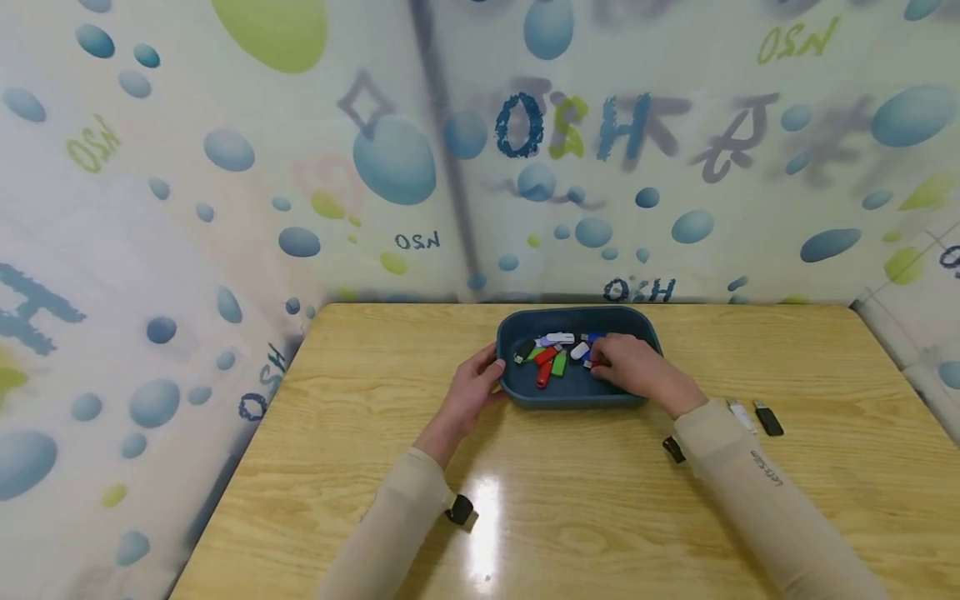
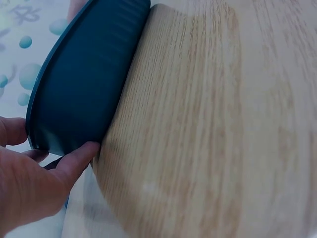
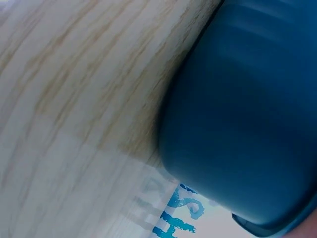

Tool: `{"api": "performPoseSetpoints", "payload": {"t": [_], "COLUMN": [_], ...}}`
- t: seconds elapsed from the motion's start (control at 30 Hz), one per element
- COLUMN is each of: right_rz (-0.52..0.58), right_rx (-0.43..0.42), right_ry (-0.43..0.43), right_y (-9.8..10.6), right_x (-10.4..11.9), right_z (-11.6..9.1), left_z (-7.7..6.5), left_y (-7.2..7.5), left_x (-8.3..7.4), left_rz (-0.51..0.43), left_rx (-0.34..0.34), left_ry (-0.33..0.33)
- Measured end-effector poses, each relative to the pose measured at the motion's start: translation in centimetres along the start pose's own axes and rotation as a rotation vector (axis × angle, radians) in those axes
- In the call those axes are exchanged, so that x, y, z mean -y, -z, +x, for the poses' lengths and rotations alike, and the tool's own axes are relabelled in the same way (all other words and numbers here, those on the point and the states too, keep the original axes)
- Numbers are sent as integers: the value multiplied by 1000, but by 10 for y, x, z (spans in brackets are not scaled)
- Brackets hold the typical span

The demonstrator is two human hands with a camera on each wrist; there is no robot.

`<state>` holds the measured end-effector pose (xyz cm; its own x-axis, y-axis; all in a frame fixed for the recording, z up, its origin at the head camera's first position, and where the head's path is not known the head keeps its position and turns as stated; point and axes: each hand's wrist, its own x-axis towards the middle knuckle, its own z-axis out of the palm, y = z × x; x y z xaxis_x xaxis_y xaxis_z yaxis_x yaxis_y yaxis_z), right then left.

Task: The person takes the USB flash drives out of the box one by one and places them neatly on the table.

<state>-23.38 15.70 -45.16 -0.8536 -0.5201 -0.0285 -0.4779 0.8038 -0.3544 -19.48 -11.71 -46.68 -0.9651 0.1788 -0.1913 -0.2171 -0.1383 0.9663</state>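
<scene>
A dark blue plastic tray point(image 1: 573, 402) rests on the table, holding several USB flash drives in red, green, white, black, blue and purple. My left hand point(image 1: 474, 387) grips its left end, thumb at the rim; in the left wrist view the fingers point(image 2: 74, 161) lie against the outer wall. Over the tray's right side, my right hand point(image 1: 637, 365) reaches in with bent fingertips among the drives. Close by those fingertips are a red drive point(image 1: 589, 364) and a blue drive point(image 1: 594, 337); I cannot tell whether one is pinched. The right wrist view shows mostly the tray's outside point(image 3: 237, 114).
To the right of the tray, a white USB drive point(image 1: 741, 415) and a black USB drive point(image 1: 768, 418) lie side by side on the wooden table point(image 1: 360, 375). Behind the table's far edge stands a patterned wall covering point(image 1: 465, 208). Dark wrist devices point(image 1: 460, 509) show at both sleeves.
</scene>
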Motion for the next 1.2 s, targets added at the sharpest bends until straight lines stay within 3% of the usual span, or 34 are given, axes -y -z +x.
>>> {"api": "performPoseSetpoints", "payload": {"t": [0.2,0.43,0.83,1.2], "right_rz": [18,59,94,139], "right_rx": [-25,-153,-283,-418], "right_ry": [-30,-40,-123,-133], "right_y": [1,8,19,31], "right_x": [0,4,2,-7], "right_z": [1,-8,-42,-74], "left_z": [-1,-3,-3,-2], "left_y": [2,1,0,-1], "left_x": [0,1,1,0], "left_rz": [10,6,-4,2], "left_rx": [0,8,29,13], "left_ry": [-5,-29,-28,-18]}}
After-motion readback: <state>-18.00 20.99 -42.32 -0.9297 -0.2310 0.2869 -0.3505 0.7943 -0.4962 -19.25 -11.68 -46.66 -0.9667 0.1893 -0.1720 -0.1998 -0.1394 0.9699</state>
